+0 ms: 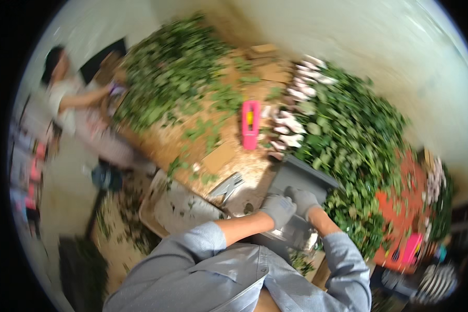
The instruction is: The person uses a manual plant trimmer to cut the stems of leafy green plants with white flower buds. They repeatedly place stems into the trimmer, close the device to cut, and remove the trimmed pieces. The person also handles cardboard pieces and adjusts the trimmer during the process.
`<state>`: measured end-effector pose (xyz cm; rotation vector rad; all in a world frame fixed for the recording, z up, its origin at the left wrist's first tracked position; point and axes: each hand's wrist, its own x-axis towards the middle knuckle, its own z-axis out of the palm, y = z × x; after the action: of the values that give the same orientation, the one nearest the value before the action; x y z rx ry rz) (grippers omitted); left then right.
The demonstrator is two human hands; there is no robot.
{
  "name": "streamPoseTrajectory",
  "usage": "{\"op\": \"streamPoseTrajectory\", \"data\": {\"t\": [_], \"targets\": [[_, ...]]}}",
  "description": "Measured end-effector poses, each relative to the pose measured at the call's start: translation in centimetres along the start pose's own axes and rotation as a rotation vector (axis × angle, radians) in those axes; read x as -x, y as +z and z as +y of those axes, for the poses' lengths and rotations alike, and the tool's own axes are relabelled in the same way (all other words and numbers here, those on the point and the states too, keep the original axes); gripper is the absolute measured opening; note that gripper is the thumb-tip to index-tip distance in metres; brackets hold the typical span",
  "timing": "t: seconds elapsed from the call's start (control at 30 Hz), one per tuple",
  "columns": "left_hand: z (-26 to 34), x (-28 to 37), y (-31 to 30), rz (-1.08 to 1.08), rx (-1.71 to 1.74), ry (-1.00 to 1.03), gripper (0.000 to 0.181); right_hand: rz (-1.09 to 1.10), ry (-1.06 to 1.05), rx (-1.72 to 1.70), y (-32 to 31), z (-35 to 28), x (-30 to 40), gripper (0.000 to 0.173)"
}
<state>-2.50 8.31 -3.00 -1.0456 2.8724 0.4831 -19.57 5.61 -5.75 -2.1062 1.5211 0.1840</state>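
Note:
My left hand [279, 211] and my right hand [303, 200], both in grey gloves, are close together at the open side of a grey trough-like holder [310, 170]. Their fingers are curled and blurred, and I cannot tell whether anything is between them. A shiny grey part [292, 233] lies just below the hands. To their left, a grey plier stapler [227, 188] rests on the wooden table [228, 136]. Farther up stands a pink tape dispenser [250, 125] with a yellow roll inside. Pale, wrapped-looking flower heads [290, 128] with leafy green stems [339, 128] lie beyond the holder.
A large heap of leafy stems [171, 70] covers the table's far left, where a co-worker [78, 101] stands. Cardboard pieces [219, 157] lie on the table. A pale tray [179, 208] sits at the near edge. On the right is a red table [405, 195] with another pink dispenser [412, 247].

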Motion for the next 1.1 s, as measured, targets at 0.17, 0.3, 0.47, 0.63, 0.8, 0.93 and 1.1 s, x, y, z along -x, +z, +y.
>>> {"op": "streamPoseTrajectory", "data": {"t": [0.17,0.3,0.47,0.63,0.8,0.93,1.1], "targets": [[1.5,-0.5,0.4,-0.007,-0.068,-0.072,0.016,0.003,-0.071,0.045,1.7,2.6,-0.6,0.043],[0.8,-0.4,1.3,0.048,-0.025,-0.057,0.017,-0.050,0.001,0.098,-0.3,0.5,0.1,0.046],[0.9,-0.2,-1.9,-0.093,-0.036,-0.035,0.018,0.023,-0.050,0.138,0.8,1.8,-0.7,0.044],[0.2,0.2,1.9,0.093,-0.070,-0.052,0.013,-0.078,-0.031,0.167,0.8,0.6,-1.1,0.047],[0.7,0.3,0.8,0.097,0.019,-0.151,0.021,-0.057,-0.026,0.196,1.3,1.2,-1.5,0.046],[0.7,0.2,1.1,0.109,0.011,-0.123,0.020,-0.058,0.020,0.186,2.0,1.5,-1.8,0.045],[0.4,0.4,2.2,0.129,-0.014,-0.117,0.019,-0.017,0.020,0.143,0.4,0.0,-0.7,0.039]]}}
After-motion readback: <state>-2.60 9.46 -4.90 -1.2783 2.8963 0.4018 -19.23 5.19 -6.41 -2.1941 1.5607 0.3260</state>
